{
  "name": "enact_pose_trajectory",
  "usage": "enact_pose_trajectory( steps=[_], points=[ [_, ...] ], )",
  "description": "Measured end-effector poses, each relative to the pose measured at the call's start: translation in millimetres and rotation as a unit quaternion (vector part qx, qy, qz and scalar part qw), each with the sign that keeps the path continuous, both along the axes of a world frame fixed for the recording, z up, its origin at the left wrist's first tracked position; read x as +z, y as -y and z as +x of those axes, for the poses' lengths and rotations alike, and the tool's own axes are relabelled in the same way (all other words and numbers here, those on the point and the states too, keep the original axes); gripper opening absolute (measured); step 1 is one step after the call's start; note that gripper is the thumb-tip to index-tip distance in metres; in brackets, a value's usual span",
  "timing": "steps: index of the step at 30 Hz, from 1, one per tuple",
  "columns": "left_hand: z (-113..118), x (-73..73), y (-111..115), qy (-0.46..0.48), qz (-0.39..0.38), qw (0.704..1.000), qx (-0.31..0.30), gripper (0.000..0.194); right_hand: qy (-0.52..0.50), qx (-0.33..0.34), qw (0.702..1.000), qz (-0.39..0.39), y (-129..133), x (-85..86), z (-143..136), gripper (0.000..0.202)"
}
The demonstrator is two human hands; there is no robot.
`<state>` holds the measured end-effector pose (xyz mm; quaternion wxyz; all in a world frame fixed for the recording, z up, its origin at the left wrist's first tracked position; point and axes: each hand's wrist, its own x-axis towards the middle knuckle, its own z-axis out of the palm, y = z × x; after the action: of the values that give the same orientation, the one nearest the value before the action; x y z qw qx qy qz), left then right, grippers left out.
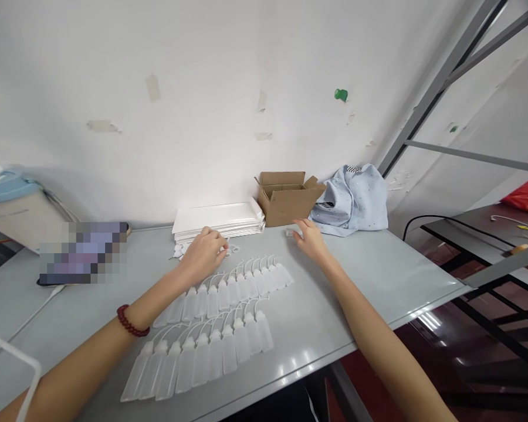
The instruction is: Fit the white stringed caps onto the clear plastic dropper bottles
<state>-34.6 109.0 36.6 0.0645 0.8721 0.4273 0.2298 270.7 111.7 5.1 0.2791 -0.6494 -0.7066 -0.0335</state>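
Observation:
Two rows of translucent plastic bottles [209, 357] with thin curved white tubes lie side by side on the grey table [317, 316]. My left hand [205, 252] is above the back row, beside small white pieces [234, 249] in front of a stack of white sheets or flat packs [217, 218]; its fingers are curled, and what they hold, if anything, is too small to name. My right hand [310, 237] is in front of the cardboard box [290, 205], its fingers at a small clear object [289, 233] on the table.
Light blue cloth [354, 202] is bunched right of the open box. A pixelated device [85, 252] with a white cable and a blue-lidded container [17, 205] are at the left. A metal frame [426, 105] rises at the right.

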Motion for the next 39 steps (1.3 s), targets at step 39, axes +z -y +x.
enact_pose_trajectory(
  steps=[39],
  points=[
    [-47,11.3,57,0.062,0.071,0.986,0.141,0.023,-0.189,0.165,0.964,0.084,44,19.1,-70,0.026]
  ],
)
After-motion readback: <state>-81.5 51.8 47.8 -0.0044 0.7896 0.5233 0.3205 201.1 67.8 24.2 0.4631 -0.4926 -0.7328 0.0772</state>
